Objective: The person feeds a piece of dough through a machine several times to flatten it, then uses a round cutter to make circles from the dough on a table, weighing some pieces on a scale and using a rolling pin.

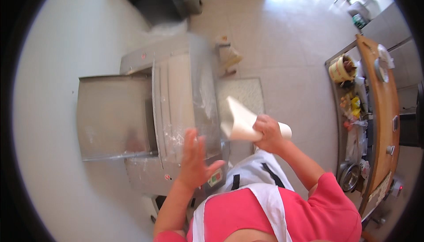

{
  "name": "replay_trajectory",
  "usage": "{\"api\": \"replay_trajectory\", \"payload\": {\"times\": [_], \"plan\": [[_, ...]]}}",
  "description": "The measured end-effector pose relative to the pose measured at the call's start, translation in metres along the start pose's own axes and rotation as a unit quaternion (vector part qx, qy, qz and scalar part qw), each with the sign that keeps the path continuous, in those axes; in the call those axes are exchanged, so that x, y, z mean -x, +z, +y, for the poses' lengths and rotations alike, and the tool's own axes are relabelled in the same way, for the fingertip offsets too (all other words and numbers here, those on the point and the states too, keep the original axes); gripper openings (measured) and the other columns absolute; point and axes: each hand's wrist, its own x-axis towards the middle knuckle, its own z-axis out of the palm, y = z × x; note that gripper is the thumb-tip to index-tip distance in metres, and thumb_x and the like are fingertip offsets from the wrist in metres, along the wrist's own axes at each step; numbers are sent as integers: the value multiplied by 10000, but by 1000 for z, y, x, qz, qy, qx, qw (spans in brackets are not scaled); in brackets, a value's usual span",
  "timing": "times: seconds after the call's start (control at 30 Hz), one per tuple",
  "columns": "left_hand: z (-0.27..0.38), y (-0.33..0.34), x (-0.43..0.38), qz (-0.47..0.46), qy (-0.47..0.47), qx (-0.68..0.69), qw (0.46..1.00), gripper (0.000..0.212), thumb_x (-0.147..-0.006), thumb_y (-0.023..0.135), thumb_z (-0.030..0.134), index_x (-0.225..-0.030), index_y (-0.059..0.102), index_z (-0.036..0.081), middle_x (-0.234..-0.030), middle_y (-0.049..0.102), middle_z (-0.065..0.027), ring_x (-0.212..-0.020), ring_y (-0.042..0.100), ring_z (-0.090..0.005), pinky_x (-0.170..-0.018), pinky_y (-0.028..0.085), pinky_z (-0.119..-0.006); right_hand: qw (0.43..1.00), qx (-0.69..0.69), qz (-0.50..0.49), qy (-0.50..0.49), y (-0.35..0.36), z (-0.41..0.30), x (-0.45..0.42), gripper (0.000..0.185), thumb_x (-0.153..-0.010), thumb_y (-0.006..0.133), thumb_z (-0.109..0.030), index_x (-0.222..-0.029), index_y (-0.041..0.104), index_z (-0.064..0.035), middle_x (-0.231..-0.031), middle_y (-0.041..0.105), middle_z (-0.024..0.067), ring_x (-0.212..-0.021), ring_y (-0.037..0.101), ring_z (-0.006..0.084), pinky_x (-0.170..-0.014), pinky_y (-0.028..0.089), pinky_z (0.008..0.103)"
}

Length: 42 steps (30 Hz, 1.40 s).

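Note:
A pale, floppy sheet of dough [243, 127], folded over on itself, hangs from my right hand [270, 134], whose fingers wrap around its middle. It is held in front of my apron, to the right of a stainless-steel dough sheeter [205, 86]. Over the near part of that machine is my left hand [195, 162], blurred, holding nothing, with the fingers raised and the thumb apart. White flour dusts the machine's top panel [175, 109]. Near my left wrist sits a control panel [215, 177] with green and red buttons. A flat metal tray [112, 109] extends from the machine's left side.
Along the right stands a wood-topped table [386, 86], its lower shelf holding a bucket [341, 69], plastic bags and a metal bowl [351, 177]. Beyond the machine are a dark cabinet [162, 5] and a bin [192, 2]. A speckled slab [245, 91] lies on the tiled floor.

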Motion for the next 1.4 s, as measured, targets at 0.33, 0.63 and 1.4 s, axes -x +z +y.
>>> {"api": "replay_trajectory", "payload": {"times": [0.33, 0.63, 1.4], "plan": [[31, -98, -40, 42, -160, 156, 974, 229, -617, 719, 145, -759, 578, 33, -675, 575, -53, -598, 514, -85, -549, 436, -245, 990, -50, 21, -129, -56, -151, -62, 284, -533, 668, -50, -783, 536, -61, -778, 468, 110, -734, 469, 287, -585, 396, 330], [-111, -254, -2, 174, -347, 145, 910, 328, -744, 603, 166, -1013, 503, 7, -895, 589, -113, -780, 573, -156, -650, 466, -288, 994, -29, 99, -35, 7, -127, -63, 461, -620, 628, -21, -1052, 473, -62, -1167, 397, 144, -1047, 420, 285, -732, 438, 329], [-268, -143, 62, 56, -378, -72, 921, 341, -746, 533, 118, -1076, 499, 39, -938, 577, -130, -880, 540, -214, -789, 407, -300, 984, -3, -155, 92, 77, -51, 22, 282, -668, 546, 22, -942, 506, -34, -988, 499, 135, -744, 548, 251, -665, 449, 338]]}}
